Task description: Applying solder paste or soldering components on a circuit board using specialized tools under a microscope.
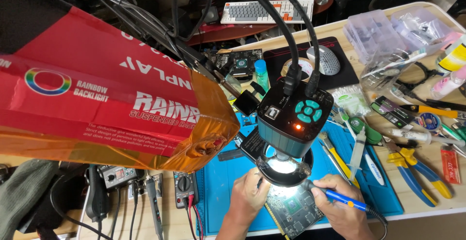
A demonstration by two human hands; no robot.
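A dark green circuit board (297, 212) lies on a blue work mat (221, 191) under a black microscope camera (292, 121) with a lit ring light (283, 166). My right hand (342, 206) grips a blue-handled soldering iron (340, 198), its tip pointing left toward the lit part of the board. My left hand (248, 196) is curled at the board's left edge under the ring light; a thin dark tool seems to be between its fingers, but I cannot make it out clearly.
A large red box with orange film (107, 94) looms at left. Yellow-handled pliers (412, 169), syringes, tubes and clear plastic cases (374, 31) crowd the right. A multimeter (184, 187) sits left of the mat. Keyboard (267, 11) and mouse (324, 59) lie behind.
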